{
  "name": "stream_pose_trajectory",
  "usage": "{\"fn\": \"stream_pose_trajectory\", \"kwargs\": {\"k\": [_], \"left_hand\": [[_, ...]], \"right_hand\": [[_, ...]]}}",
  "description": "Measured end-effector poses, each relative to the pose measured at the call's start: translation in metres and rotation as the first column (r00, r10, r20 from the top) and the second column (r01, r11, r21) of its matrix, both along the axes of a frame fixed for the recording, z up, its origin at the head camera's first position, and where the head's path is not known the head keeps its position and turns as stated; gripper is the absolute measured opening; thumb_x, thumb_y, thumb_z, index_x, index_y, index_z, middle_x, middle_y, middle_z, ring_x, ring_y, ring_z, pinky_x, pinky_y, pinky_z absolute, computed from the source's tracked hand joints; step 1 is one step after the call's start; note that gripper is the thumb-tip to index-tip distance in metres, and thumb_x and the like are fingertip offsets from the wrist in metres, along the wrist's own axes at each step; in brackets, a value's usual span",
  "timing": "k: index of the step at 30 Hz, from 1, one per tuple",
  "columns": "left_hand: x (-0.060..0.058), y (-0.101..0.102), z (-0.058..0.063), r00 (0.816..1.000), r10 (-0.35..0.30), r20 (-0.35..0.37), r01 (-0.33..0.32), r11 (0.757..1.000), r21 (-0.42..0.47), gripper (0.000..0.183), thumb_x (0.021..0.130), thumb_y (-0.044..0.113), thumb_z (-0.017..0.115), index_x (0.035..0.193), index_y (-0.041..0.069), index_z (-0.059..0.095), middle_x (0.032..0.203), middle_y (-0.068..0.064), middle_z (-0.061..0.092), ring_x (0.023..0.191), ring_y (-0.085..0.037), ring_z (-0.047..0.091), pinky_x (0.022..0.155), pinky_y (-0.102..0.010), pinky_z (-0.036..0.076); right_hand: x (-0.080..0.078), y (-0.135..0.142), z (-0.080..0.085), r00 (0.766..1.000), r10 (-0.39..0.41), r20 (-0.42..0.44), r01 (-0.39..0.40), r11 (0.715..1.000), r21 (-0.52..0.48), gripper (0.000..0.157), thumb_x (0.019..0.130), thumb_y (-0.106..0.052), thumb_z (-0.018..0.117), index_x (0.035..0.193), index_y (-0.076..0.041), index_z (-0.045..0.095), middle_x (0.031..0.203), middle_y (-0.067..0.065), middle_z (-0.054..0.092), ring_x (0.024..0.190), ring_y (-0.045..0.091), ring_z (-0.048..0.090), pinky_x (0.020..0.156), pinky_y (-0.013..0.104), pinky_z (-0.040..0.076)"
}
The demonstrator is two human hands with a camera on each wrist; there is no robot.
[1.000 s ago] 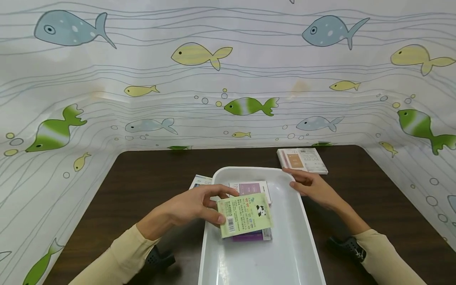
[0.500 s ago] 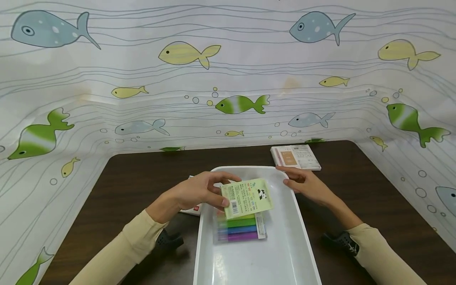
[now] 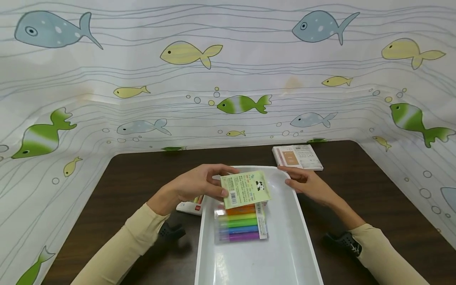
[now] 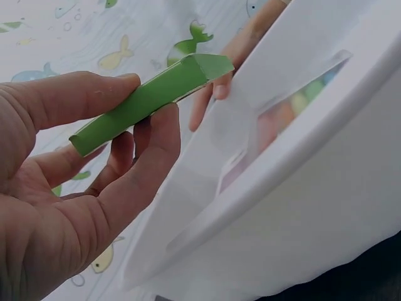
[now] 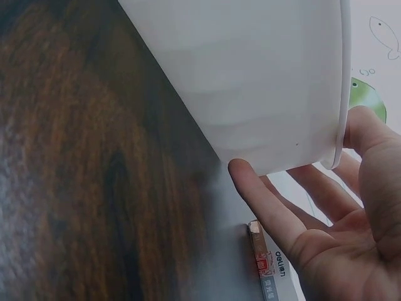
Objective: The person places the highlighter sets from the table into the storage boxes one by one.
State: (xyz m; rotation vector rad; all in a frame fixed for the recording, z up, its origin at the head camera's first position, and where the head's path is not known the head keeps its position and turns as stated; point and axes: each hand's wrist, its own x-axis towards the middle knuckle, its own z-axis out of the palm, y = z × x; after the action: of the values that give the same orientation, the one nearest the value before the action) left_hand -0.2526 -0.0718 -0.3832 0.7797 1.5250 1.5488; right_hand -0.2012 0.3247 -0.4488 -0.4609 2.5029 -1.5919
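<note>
Left hand pinches pale-green panda packet above white plastic tray

The left hand [image 3: 194, 184] grips a flat, rectangular pale-green packet [image 3: 246, 190], thumb on one face and fingers on the other. The packet, printed with a panda, a barcode and lines of text, is in the air over the far left part of a deep, white plastic tray [image 3: 256, 263] with rounded corners. The left wrist view shows its plain, darker green narrow edge.

The right hand [image 3: 308, 185] holds the tray at its far right corner, its digits spread about the rim and outer wall.

Inside the tray, partly beneath the packet as seen from the head, lies a clear pack of coloured pens [image 3: 240, 227] running from orange through yellow, green and blue to purple, with a white barcode strip.

A white box with coloured sticks pictured on it [image 3: 188, 207] lies just left of the tray, partly covered by the left hand. Beyond the right hand, a white rectangular box with an orange-brown panel [image 3: 299, 157] rests on the dark brown, wood-grained surface [image 3: 153, 164].
</note>
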Motion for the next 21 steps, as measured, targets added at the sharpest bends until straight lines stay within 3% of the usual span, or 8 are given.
{"fn": "stream_pose_trajectory", "kwargs": {"k": [4,12,15,21], "left_hand": [[-0.002,-0.002,0.001,1.0,0.011,0.005,-0.011,1.0,0.001,0.065,0.089,-0.005,0.074,0.148,0.006,0.049,0.14,-0.022,0.047,0.114,-0.041,0.063,0.09,-0.053,0.054],[-0.004,-0.004,0.002,0.999,0.019,-0.026,-0.019,1.0,-0.015,0.063,0.09,-0.004,0.073,0.148,0.005,0.05,0.142,-0.021,0.048,0.116,-0.041,0.061,0.091,-0.054,0.053],[-0.006,-0.007,0.005,0.994,0.062,-0.089,-0.064,0.998,-0.024,0.06,0.092,-0.001,0.073,0.148,0.006,0.05,0.148,-0.017,0.047,0.129,-0.037,0.053,0.095,-0.054,0.051],[-0.01,-0.019,0.013,0.964,0.167,-0.208,-0.165,0.986,0.024,0.063,0.093,0.003,0.074,0.15,0.009,0.049,0.155,-0.004,0.045,0.146,-0.029,0.034,0.105,-0.043,0.046]], "right_hand": [[0.0,0.0,0.002,1.0,0.014,0.007,-0.014,1.0,-0.005,0.049,0.103,-0.023,0.065,0.15,-0.014,0.053,0.13,0.018,0.064,0.1,0.035,0.064,0.081,0.039,0.059],[0.001,0.0,0.002,1.0,0.009,0.006,-0.009,1.0,-0.007,0.048,0.103,-0.022,0.065,0.15,-0.017,0.054,0.131,0.018,0.063,0.1,0.035,0.064,0.08,0.039,0.059],[0.001,-0.001,0.002,1.0,0.011,0.002,-0.011,1.0,-0.013,0.048,0.103,-0.022,0.065,0.15,-0.017,0.054,0.131,0.018,0.063,0.101,0.035,0.064,0.08,0.039,0.059],[0.0,0.0,0.002,1.0,0.014,0.002,-0.014,1.0,-0.005,0.049,0.103,-0.023,0.065,0.15,-0.018,0.053,0.137,0.018,0.06,0.105,0.035,0.063,0.081,0.038,0.059]]}}
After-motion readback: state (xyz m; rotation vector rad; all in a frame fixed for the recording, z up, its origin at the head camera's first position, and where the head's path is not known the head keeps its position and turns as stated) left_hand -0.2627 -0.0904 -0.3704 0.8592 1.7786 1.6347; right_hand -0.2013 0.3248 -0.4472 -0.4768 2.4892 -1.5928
